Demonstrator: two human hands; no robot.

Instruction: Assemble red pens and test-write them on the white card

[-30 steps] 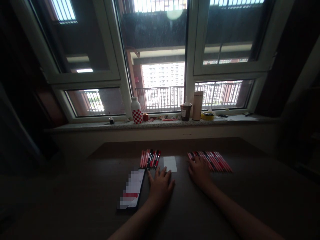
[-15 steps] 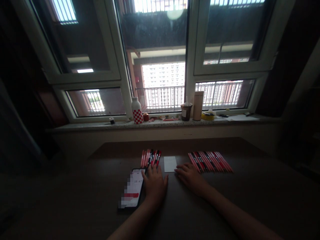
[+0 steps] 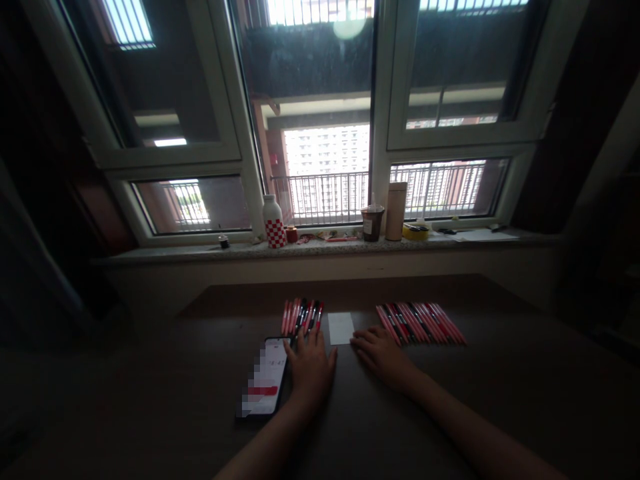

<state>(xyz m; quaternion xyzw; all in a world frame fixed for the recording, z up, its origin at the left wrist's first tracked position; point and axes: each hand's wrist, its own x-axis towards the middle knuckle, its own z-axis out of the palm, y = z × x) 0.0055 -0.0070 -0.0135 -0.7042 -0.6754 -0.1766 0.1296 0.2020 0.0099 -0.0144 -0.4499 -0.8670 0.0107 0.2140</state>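
My left hand lies flat on the dark table with its fingers spread, beside the right edge of a phone whose screen is lit. Its fingertips reach the near ends of a short row of red and black pens; whether they touch is hard to tell. My right hand rests flat too, fingers stretched toward a white paper card and close to its lower right corner. Just beyond that hand is a longer row of red and black pens, laid side by side. Neither hand holds anything.
Behind the table runs a stone windowsill. On it stand a red-and-white checked bottle, a drink cup, a tall tan flask, a yellow tape roll and white paper.
Hardly anything differs. My left hand has shifted very slightly to the right, while the pens, card and phone keep their places.
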